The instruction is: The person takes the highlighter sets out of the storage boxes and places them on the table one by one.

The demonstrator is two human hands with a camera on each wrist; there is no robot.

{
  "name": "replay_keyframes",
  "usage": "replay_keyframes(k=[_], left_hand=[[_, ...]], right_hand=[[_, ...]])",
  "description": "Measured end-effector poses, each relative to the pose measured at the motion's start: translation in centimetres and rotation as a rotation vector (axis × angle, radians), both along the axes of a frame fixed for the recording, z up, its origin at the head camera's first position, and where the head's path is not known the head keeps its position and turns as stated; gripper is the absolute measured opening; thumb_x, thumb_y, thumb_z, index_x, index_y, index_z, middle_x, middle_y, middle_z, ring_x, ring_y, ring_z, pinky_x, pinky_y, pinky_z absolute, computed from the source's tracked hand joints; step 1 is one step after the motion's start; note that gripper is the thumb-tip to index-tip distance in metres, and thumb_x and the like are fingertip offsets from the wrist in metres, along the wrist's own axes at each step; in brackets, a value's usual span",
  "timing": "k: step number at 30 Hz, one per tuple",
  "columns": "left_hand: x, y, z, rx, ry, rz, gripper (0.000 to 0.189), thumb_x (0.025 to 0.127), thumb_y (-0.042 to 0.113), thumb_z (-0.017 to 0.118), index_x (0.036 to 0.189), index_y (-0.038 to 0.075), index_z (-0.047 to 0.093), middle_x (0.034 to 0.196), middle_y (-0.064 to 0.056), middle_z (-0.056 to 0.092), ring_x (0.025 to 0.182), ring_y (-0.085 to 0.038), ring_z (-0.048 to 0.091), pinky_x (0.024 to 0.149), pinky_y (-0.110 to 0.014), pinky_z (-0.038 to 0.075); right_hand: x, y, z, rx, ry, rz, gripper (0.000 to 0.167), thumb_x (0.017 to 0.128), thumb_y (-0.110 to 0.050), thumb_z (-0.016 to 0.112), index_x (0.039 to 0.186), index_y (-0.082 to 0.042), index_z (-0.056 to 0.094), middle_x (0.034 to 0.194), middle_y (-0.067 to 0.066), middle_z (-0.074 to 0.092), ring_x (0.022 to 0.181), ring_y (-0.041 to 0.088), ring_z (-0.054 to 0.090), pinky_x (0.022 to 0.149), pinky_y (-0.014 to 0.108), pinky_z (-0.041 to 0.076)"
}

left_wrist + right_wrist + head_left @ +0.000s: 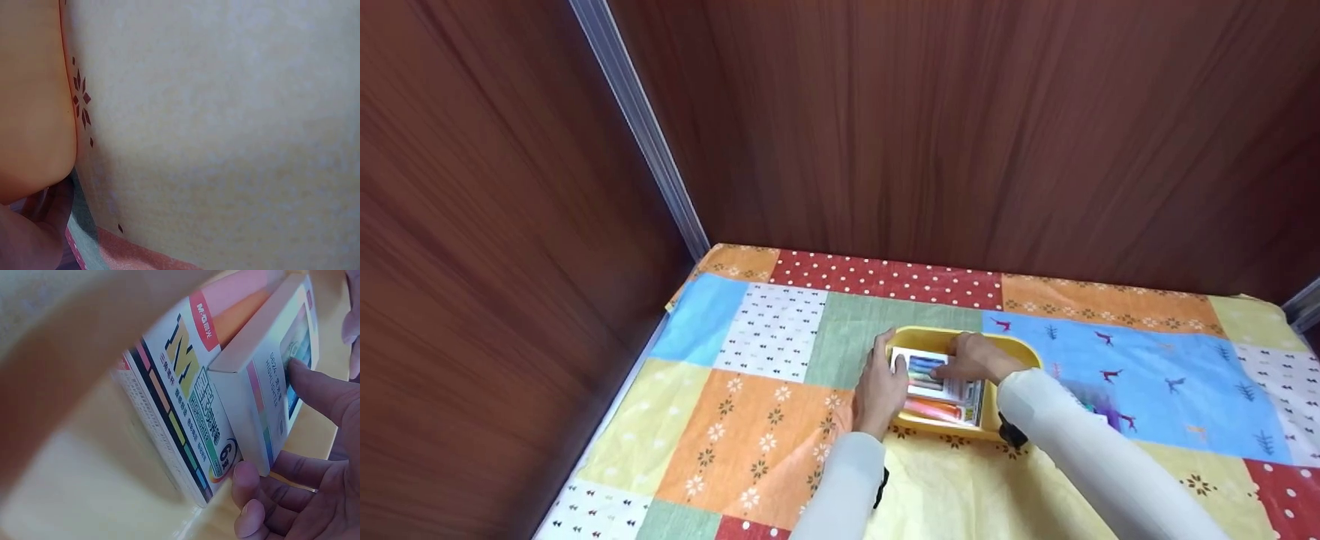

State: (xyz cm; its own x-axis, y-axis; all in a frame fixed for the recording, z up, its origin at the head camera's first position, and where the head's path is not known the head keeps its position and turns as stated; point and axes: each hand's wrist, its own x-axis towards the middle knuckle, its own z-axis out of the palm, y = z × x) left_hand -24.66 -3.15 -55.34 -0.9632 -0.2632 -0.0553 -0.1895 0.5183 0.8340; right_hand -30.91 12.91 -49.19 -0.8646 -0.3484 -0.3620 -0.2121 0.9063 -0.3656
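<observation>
A yellow plastic tub [924,340] stands on the patchwork cloth, with two boxes of highlighters inside. My left hand [879,390] grips its left wall, thumb over the rim and the other fingers along the outside. In the left wrist view the tub's wall [34,101] hides part of those fingers. Reaching in from the right, my right hand [979,358] pinches the smaller white highlighter box [253,382], thumb on its windowed face and fingers at its lower end. Against that box, tilted in the right wrist view, leans a larger highlighter box [185,394] with orange and pink pens showing.
Right of the tub, a blurred purple item [1102,405] lies on the cloth, partly behind my right sleeve [1080,442]. Dark wood panels [840,135] rise at the back and left, joined by a metal strip [649,127].
</observation>
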Motion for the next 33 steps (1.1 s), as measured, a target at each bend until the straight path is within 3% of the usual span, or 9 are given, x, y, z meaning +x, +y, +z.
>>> replay_keyframes(k=[4,11,14,22,27,33], left_hand=[[0.1,0.2,0.2,0.014,-0.006,-0.011,0.046,0.106,0.036,0.046,0.149,0.045,0.036,0.148,0.002,0.054,0.07,-0.017,0.057,0.054,-0.033,0.04],[0.2,0.2,0.5,-0.003,0.062,-0.01,0.045,0.105,0.033,0.048,0.15,0.037,0.039,0.146,-0.001,0.056,0.106,-0.024,0.066,0.07,-0.035,0.049],[0.3,0.2,0.5,-0.009,0.068,-0.009,0.045,0.106,0.033,0.048,0.15,0.036,0.04,0.146,-0.001,0.056,0.108,-0.025,0.066,0.072,-0.036,0.05],[0.3,0.4,0.4,-0.027,0.08,-0.02,0.045,0.105,0.032,0.049,0.149,0.036,0.04,0.142,-0.003,0.059,0.089,-0.02,0.063,0.064,-0.032,0.044],[0.3,0.2,0.4,-0.028,0.073,-0.014,0.045,0.105,0.031,0.048,0.149,0.036,0.04,0.141,-0.004,0.059,0.085,-0.02,0.063,0.064,-0.032,0.045],[0.3,-0.1,0.3,-0.017,0.078,-0.033,0.045,0.106,0.03,0.049,0.15,0.035,0.039,0.142,-0.005,0.058,0.07,-0.016,0.055,0.056,-0.03,0.04]], right_hand=[[0.1,0.3,0.3,-0.023,-0.012,-0.034,0.051,0.089,-0.04,0.075,0.118,0.001,0.07,0.106,0.015,0.074,0.082,0.019,0.063,0.085,0.044,0.057],[0.0,0.6,1.1,-0.065,0.002,-0.074,0.039,0.088,-0.037,0.077,0.109,-0.004,0.073,0.098,0.009,0.074,0.078,0.017,0.06,0.076,0.037,0.056],[0.0,0.7,1.4,-0.068,0.002,-0.08,0.04,0.087,-0.038,0.077,0.108,-0.004,0.073,0.098,0.009,0.074,0.077,0.017,0.059,0.074,0.034,0.054],[0.4,1.3,1.9,-0.121,0.083,-0.036,0.04,0.087,-0.037,0.077,0.105,-0.001,0.074,0.091,0.01,0.072,0.069,0.014,0.054,0.063,0.028,0.046],[0.7,1.4,2.1,-0.138,0.081,-0.036,0.036,0.088,-0.037,0.076,0.099,-0.002,0.072,0.082,0.007,0.068,0.066,0.014,0.053,0.059,0.028,0.044],[1.2,1.6,1.6,-0.149,0.048,-0.043,0.032,0.091,-0.037,0.073,0.08,-0.008,0.068,0.062,-0.002,0.05,0.057,0.012,0.043,0.053,0.026,0.035]])
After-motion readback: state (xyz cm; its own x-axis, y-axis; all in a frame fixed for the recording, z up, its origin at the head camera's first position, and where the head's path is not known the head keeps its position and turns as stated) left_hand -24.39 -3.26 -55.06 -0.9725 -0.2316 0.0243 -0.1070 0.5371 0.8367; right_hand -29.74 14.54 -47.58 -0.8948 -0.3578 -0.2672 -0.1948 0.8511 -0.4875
